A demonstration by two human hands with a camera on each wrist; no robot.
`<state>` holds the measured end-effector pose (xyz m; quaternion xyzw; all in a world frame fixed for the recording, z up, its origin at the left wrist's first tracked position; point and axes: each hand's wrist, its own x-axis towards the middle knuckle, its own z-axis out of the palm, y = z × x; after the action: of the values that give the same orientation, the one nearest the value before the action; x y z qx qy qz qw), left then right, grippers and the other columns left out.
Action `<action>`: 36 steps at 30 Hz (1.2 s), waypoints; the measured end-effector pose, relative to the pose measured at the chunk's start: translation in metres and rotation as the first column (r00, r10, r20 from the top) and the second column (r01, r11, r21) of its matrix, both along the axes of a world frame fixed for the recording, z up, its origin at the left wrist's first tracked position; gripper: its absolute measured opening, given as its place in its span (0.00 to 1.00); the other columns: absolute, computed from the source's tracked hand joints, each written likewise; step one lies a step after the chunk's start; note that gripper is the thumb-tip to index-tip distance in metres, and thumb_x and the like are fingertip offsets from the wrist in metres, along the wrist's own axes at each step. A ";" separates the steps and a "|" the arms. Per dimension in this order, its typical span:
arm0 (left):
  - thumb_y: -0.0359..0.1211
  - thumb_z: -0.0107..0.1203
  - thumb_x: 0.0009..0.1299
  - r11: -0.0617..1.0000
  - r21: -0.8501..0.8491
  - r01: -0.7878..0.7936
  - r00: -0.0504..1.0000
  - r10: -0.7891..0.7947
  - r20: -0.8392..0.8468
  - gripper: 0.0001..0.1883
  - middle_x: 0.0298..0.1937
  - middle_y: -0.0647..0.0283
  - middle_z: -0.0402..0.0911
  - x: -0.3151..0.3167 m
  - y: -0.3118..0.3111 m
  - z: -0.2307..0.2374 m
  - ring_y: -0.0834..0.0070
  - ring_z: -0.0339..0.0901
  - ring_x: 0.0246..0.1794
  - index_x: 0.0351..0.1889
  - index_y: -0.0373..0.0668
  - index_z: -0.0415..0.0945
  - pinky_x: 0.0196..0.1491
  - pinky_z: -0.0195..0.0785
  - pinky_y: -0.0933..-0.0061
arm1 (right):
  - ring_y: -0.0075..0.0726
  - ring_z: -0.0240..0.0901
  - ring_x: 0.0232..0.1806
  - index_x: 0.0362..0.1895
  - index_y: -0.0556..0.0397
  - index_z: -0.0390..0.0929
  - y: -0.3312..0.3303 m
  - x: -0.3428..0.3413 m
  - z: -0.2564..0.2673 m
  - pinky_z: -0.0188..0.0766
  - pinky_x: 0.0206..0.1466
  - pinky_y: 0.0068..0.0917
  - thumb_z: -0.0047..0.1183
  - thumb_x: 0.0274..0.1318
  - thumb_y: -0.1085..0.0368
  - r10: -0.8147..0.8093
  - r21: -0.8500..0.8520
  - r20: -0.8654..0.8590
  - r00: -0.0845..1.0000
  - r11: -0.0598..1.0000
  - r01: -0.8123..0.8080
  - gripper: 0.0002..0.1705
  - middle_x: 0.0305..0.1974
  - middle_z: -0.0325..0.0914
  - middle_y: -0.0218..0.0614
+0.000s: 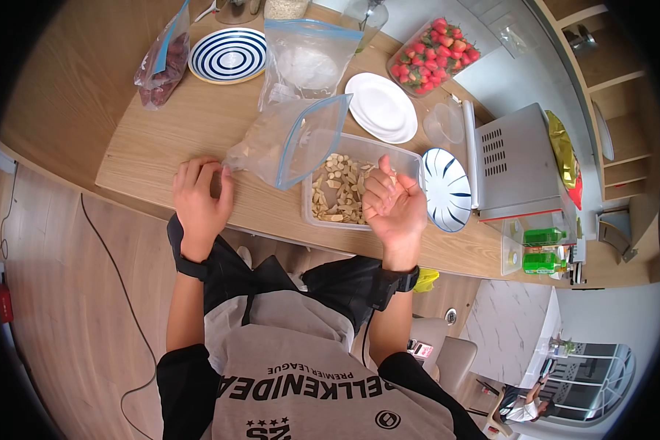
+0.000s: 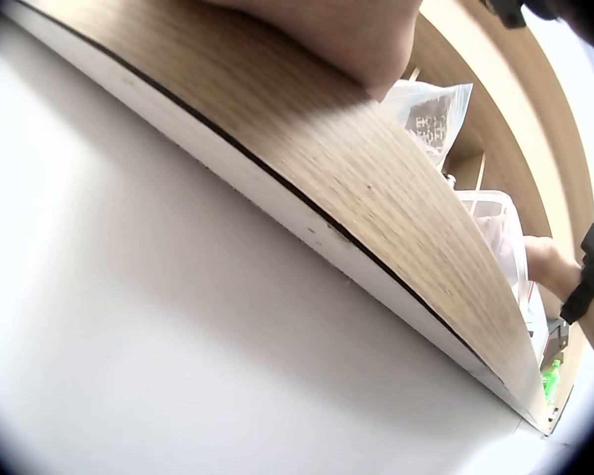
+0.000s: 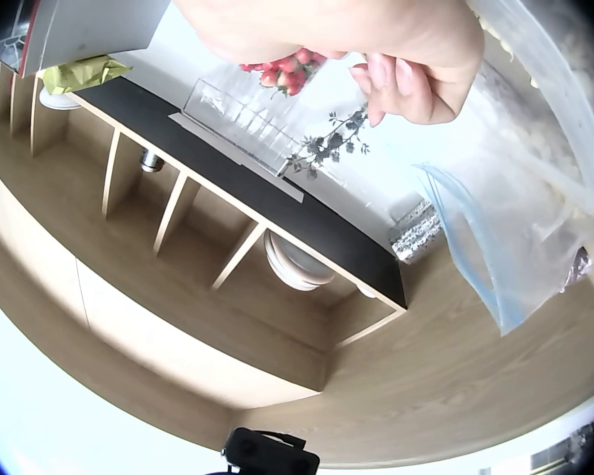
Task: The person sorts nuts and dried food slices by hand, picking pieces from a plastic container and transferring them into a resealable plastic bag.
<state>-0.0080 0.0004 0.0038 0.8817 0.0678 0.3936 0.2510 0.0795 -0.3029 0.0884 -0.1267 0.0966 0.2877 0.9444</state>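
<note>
- Left hand (image 1: 202, 194): near the table's front edge, fingers and thumb bent toward each other with a gap between. The fingertips are at the lower corner of the zip bag (image 1: 260, 139); whether they pinch it or only touch it, I cannot tell.
- Right hand (image 1: 394, 205): above the right part of the tub (image 1: 307, 202), palm turned up, fingers bent in over it. Whether it has hold of anything, I cannot tell.
- Zip bag: tilted, its blue-edged mouth gaping, partly overlapping the tub's left back corner in the head view. Pale contents show through its lower part.
- Tub: clear, uncovered, on the table (image 1: 143, 150) in front of the person. Pale pieces (image 1: 337, 183) lie loose across its bottom.
- Behind the zip bag, 1 more clear bag (image 1: 306, 70) with white contents.
- Farther left, 1 blue-ringed plate (image 1: 229, 56) and 1 bag of dark red food (image 1: 165, 73).
- Behind the tub, white plate (image 1: 381, 106); beyond it, a clear box of strawberries (image 1: 434, 59).
- Right of the tub, blue-striped dish (image 1: 446, 191), just beside it; clear cup (image 1: 444, 123) behind the dish.
- Farther right, grey appliance (image 1: 517, 158) and 2 green bottles (image 1: 543, 249).
</note>
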 end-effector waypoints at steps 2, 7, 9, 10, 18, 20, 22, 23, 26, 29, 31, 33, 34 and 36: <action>0.30 0.63 0.70 1.000 -0.002 0.000 1.000 0.000 -0.001 0.06 0.45 0.57 0.85 0.000 0.000 0.000 0.54 0.79 0.47 0.39 0.35 0.82 0.51 0.70 0.57 | 0.28 0.52 0.24 0.65 0.66 0.73 0.000 -0.001 0.000 0.51 0.27 0.26 0.39 0.70 0.62 -0.018 -0.013 -0.016 1.000 1.000 0.018 0.27 0.26 0.59 0.29; 0.29 0.63 0.69 1.000 0.000 0.002 1.000 -0.002 0.004 0.06 0.45 0.56 0.84 0.000 0.000 0.001 0.54 0.79 0.47 0.38 0.35 0.82 0.51 0.70 0.57 | 0.24 0.52 0.25 0.74 0.68 0.63 0.003 -0.001 0.003 0.54 0.29 0.25 0.40 0.71 0.70 -0.007 0.008 0.002 1.000 1.000 0.007 0.30 0.30 0.63 0.29; 0.29 0.63 0.69 1.000 -0.001 0.002 1.000 -0.002 0.008 0.06 0.45 0.56 0.84 0.000 0.000 0.001 0.54 0.79 0.47 0.38 0.35 0.82 0.51 0.70 0.57 | 0.23 0.53 0.25 0.76 0.68 0.60 0.005 -0.001 0.004 0.55 0.29 0.23 0.40 0.74 0.71 -0.018 0.006 -0.012 1.000 1.000 0.018 0.29 0.30 0.68 0.31; 0.29 0.63 0.69 1.000 -0.003 0.003 1.000 -0.003 0.011 0.06 0.45 0.56 0.84 0.000 0.000 0.001 0.54 0.79 0.47 0.38 0.35 0.82 0.51 0.70 0.57 | 0.22 0.54 0.25 0.76 0.68 0.59 0.004 -0.001 0.002 0.56 0.29 0.21 0.39 0.77 0.72 0.004 0.064 -0.019 1.000 0.998 -0.002 0.28 0.35 0.74 0.33; 0.30 0.64 0.67 1.000 0.009 -0.005 0.999 0.004 0.045 0.05 0.43 0.60 0.83 0.001 0.001 -0.002 0.57 0.78 0.45 0.36 0.39 0.82 0.48 0.69 0.58 | 0.20 0.60 0.23 0.71 0.64 0.65 -0.001 0.001 -0.005 0.62 0.23 0.19 0.38 0.84 0.65 0.064 0.206 -0.105 0.992 0.978 -0.042 0.21 0.46 0.87 0.41; 0.30 0.64 0.67 1.000 0.006 -0.003 0.999 0.003 0.045 0.05 0.43 0.60 0.83 0.002 0.002 -0.003 0.57 0.78 0.45 0.36 0.39 0.82 0.48 0.69 0.58 | 0.20 0.55 0.20 0.59 0.59 0.74 -0.001 -0.001 -0.007 0.55 0.20 0.21 0.38 0.84 0.61 0.021 0.228 -0.137 0.990 0.974 0.011 0.17 0.32 0.82 0.32; 0.31 0.64 0.68 1.000 0.013 -0.007 0.999 0.006 0.050 0.05 0.43 0.60 0.83 0.002 0.002 -0.004 0.57 0.78 0.45 0.36 0.40 0.82 0.47 0.68 0.58 | 0.20 0.53 0.20 0.52 0.56 0.76 0.000 0.000 -0.012 0.52 0.20 0.22 0.39 0.84 0.60 0.061 0.233 0.015 0.998 0.970 -0.063 0.15 0.28 0.75 0.28; 0.31 0.64 0.68 1.000 0.013 -0.008 0.999 0.007 0.050 0.05 0.43 0.60 0.83 0.002 0.002 -0.004 0.57 0.78 0.45 0.36 0.40 0.82 0.47 0.68 0.58 | 0.20 0.50 0.19 0.44 0.53 0.77 0.002 0.000 -0.011 0.49 0.20 0.23 0.40 0.84 0.59 0.099 0.227 0.167 0.981 0.964 -0.136 0.17 0.23 0.67 0.24; 0.31 0.65 0.68 1.000 0.014 -0.011 0.999 0.010 0.048 0.05 0.42 0.61 0.83 0.003 0.002 -0.005 0.57 0.78 0.45 0.36 0.40 0.82 0.47 0.68 0.58 | 0.20 0.46 0.19 0.34 0.48 0.73 0.000 -0.008 0.009 0.44 0.20 0.24 0.41 0.83 0.57 -0.024 0.062 0.097 0.995 0.998 0.019 0.19 0.20 0.53 0.22; 0.32 0.65 0.68 1.000 0.015 -0.019 0.999 0.018 0.046 0.05 0.42 0.60 0.83 0.002 0.002 -0.004 0.57 0.78 0.44 0.36 0.40 0.82 0.47 0.68 0.58 | 0.21 0.44 0.20 0.31 0.45 0.69 0.002 -0.036 0.055 0.45 0.22 0.23 0.42 0.82 0.58 -0.385 -0.102 0.414 0.825 0.881 0.462 0.18 0.21 0.52 0.21; 0.31 0.65 0.68 1.000 0.006 -0.011 0.999 0.011 0.049 0.05 0.42 0.60 0.84 0.002 0.002 -0.004 0.57 0.79 0.44 0.36 0.40 0.83 0.48 0.69 0.58 | 0.20 0.44 0.21 0.30 0.43 0.67 0.001 -0.057 0.088 0.45 0.23 0.22 0.42 0.81 0.58 -0.498 -0.027 0.726 0.474 0.668 0.744 0.18 0.22 0.51 0.20; 0.31 0.65 0.68 1.000 0.009 -0.009 0.999 0.009 0.053 0.05 0.42 0.60 0.84 0.002 0.002 -0.003 0.56 0.79 0.44 0.36 0.40 0.83 0.48 0.69 0.57 | 0.20 0.44 0.22 0.30 0.42 0.66 0.003 -0.066 0.103 0.45 0.23 0.22 0.42 0.81 0.57 -0.436 0.058 0.871 0.227 0.549 0.834 0.18 0.22 0.51 0.19; 0.31 0.65 0.68 1.000 0.010 -0.009 0.998 0.008 0.061 0.05 0.42 0.59 0.84 0.004 0.001 -0.003 0.56 0.79 0.45 0.36 0.39 0.83 0.48 0.69 0.57 | 0.21 0.47 0.22 0.30 0.42 0.65 0.010 -0.068 0.105 0.49 0.24 0.23 0.42 0.81 0.56 -0.413 0.112 0.906 0.092 0.445 0.888 0.19 0.23 0.53 0.20; 0.31 0.65 0.68 1.000 -0.009 -0.001 0.998 0.001 0.060 0.05 0.42 0.59 0.84 0.004 0.002 -0.005 0.56 0.79 0.45 0.36 0.39 0.83 0.48 0.69 0.57 | 0.28 0.55 0.22 0.28 0.44 0.65 0.038 -0.055 0.077 0.59 0.27 0.26 0.41 0.81 0.53 -0.451 -0.022 0.891 0.045 0.056 0.998 0.22 0.21 0.56 0.22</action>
<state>-0.0037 0.0026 -0.0014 0.8683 0.0625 0.4198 0.2569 0.0243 -0.2654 0.1652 -0.4762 -0.1134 -0.4525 0.7454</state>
